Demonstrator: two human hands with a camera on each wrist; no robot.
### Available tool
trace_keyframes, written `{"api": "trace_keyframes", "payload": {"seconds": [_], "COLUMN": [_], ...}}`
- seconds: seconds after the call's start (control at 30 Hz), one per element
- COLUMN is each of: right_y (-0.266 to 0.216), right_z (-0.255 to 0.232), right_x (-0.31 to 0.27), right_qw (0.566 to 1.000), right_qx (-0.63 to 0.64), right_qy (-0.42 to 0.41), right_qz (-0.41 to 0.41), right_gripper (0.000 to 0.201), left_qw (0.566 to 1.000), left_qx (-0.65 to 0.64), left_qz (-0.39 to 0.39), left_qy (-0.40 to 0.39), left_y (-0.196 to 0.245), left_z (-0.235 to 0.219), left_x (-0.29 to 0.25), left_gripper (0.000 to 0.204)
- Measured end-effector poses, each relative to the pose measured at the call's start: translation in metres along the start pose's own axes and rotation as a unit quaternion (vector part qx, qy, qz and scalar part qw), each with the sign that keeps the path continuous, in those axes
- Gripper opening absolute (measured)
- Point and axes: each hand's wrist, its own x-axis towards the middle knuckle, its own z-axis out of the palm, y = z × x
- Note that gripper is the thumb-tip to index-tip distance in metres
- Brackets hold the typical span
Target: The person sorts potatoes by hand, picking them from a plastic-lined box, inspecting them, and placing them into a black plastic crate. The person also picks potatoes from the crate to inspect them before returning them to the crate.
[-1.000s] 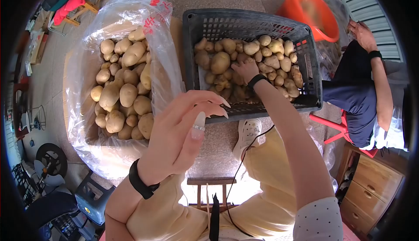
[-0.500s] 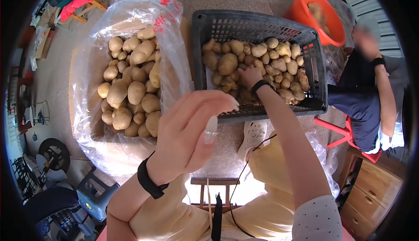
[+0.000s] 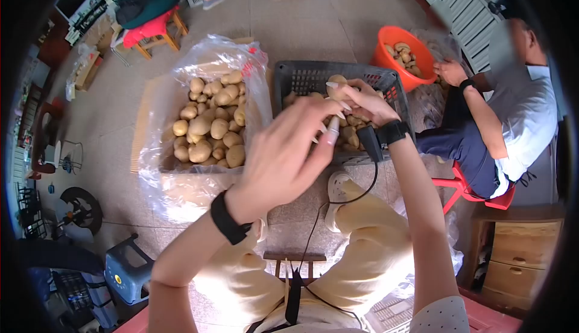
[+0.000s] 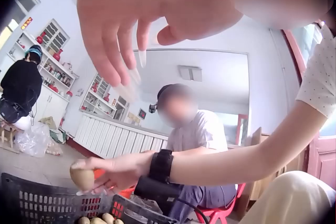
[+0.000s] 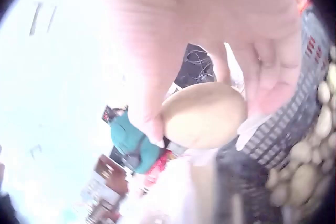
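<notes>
Between thumb and fingers, my right hand (image 3: 373, 105) pinches a potato (image 5: 205, 116), raised above the black plastic crate (image 3: 288, 78). In the left wrist view this potato (image 4: 82, 177) shows clearly past the crate's wall. My left hand (image 3: 288, 147) holds nothing; its fingers are loosely bent, and in the head view their tips overlap the right hand. Smaller potatoes (image 3: 348, 137) lie in the crate, partly hidden by both hands. To the left, a cardboard box lined with clear plastic (image 3: 158, 176) holds many larger potatoes (image 3: 208, 125).
An orange tub (image 3: 389, 46) with potatoes stands behind the crate's right corner. A seated person (image 3: 512, 116) on a red stool is at the right. A black cable (image 3: 362, 195) hangs from my right wrist. A blue stool (image 3: 128, 266) stands at lower left.
My right hand has come up out of the crate's potatoes with one potato. The left hand has moved up and right toward it. The head view has tilted up, showing more floor behind.
</notes>
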Motion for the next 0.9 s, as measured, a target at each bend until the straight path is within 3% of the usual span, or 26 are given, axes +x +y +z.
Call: {"api": "trace_keyframes", "payload": {"seconds": [0.07, 0.13, 0.3, 0.43, 0.53, 0.57, 0.67, 0.73, 0.8, 0.9], "right_y": [-0.003, -0.01, -0.029, -0.019, -0.007, -0.003, -0.004, -0.002, -0.003, 0.005], "right_z": [0.003, 0.016, 0.042, 0.059, 0.069, 0.071, 0.071, 0.071, 0.069, 0.073], "right_x": [-0.021, -0.043, -0.109, -0.128, -0.131, -0.129, -0.134, -0.134, -0.137, -0.134], "right_qw": [0.993, 0.988, 0.968, 0.971, 0.983, 0.987, 0.985, 0.984, 0.993, 0.993], "right_qx": [0.11, 0.142, 0.198, 0.18, 0.117, 0.094, 0.106, 0.113, 0.056, 0.069], "right_qy": [-0.044, -0.052, -0.142, -0.156, -0.139, -0.125, -0.133, -0.132, -0.106, -0.091], "right_qz": [0.003, 0.022, 0.056, 0.027, -0.018, -0.025, 0.018, 0.036, -0.005, -0.03], "right_gripper": [0.071, 0.066, 0.068, 0.063, 0.065, 0.066, 0.069, 0.07, 0.074, 0.077], "left_qw": [0.999, 0.995, 0.987, 0.995, 0.995, 0.995, 0.985, 0.985, 0.985, 0.983], "left_qx": [0.04, 0.076, 0.084, 0.063, -0.068, -0.068, -0.084, -0.074, -0.065, -0.069], "left_qz": [0.023, 0.026, 0.012, -0.029, -0.064, -0.063, -0.053, -0.055, -0.055, -0.081], "left_qy": [0.012, 0.054, 0.137, 0.069, -0.036, -0.038, -0.143, -0.147, -0.148, -0.152], "left_y": [0.019, 0.023, -0.01, -0.025, -0.045, -0.051, -0.056, -0.054, -0.052, -0.05], "left_z": [0.001, -0.002, 0.001, -0.002, 0.0, 0.002, -0.002, -0.001, 0.003, 0.006], "left_x": [-0.001, -0.002, -0.027, -0.032, -0.034, -0.037, -0.043, -0.043, -0.043, -0.041], "left_gripper": [0.031, 0.033, 0.038, 0.046, 0.063, 0.063, 0.072, 0.073, 0.074, 0.074]}}
